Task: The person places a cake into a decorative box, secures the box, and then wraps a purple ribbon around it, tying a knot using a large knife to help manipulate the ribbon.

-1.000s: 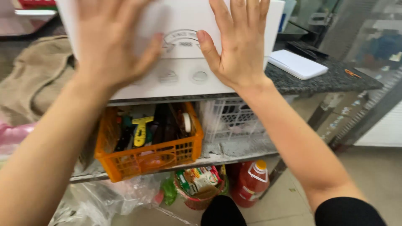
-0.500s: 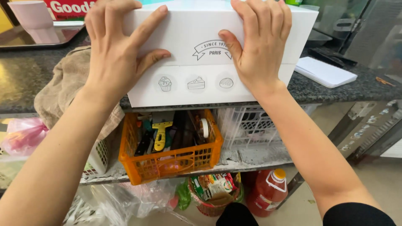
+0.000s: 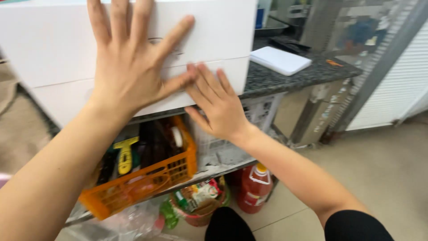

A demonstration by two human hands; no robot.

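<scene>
Dark speckled stone desk point(image 3: 285, 80) carries a large white box point(image 3: 214, 35) at its front edge and a flat white pad point(image 3: 280, 60) further right. Shelf point(image 3: 223, 167) beneath holds an orange basket point(image 3: 147, 178) and a white crate point(image 3: 258, 111). Floor point(image 3: 379, 165) bears a red bottle point(image 3: 253, 192).

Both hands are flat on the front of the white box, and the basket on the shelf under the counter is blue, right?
Not quite. The head view shows the left hand and right hand flat on the white box, but the basket on the shelf under the counter is orange, not blue.
</scene>
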